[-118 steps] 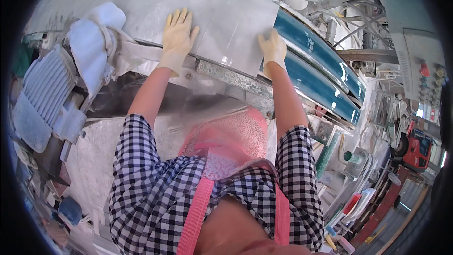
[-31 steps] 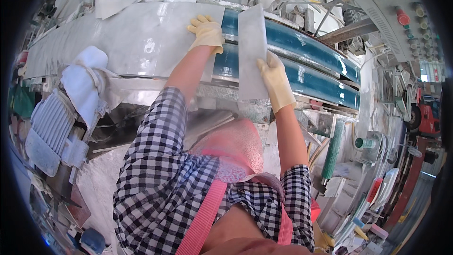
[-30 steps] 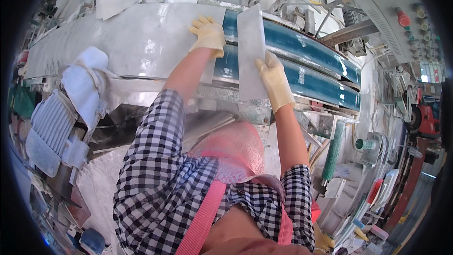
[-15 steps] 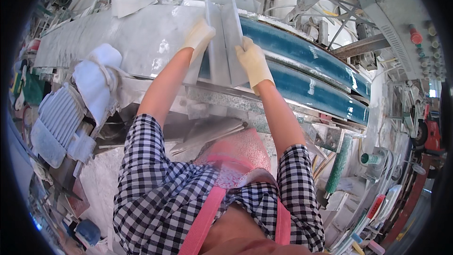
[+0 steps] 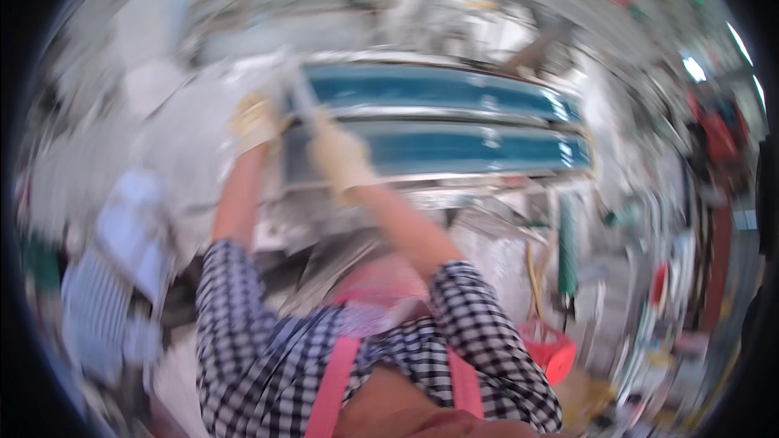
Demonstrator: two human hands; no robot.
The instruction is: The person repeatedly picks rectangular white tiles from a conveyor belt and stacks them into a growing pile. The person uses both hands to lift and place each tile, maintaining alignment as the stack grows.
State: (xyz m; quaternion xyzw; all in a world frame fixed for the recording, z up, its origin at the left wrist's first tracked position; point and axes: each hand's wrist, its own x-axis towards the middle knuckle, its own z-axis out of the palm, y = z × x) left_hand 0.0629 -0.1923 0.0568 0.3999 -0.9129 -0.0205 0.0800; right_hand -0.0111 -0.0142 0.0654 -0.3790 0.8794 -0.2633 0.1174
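Observation:
My left hand, in a cream glove, is at the left end of the blue belts, beside a pale flat strip. My right hand, gloved alike, is at the strip's near right edge, with the fingers apparently closed on it. Motion blur smears both hands, and my left fingers cannot be made out. The strip stands tilted at the left end of two blue conveyor belts. How many strips are between my hands is too blurred to tell.
A wide whitish surface lies left of the belts. Near left are a ribbed grey motor and a pale cloth. A green roller hangs below the belts on the right. A red basket-like object is by my right elbow.
Both hands have moved left and slightly nearer with the pale strip, uncovering more of the blue belts. The view has shifted and become blurred.

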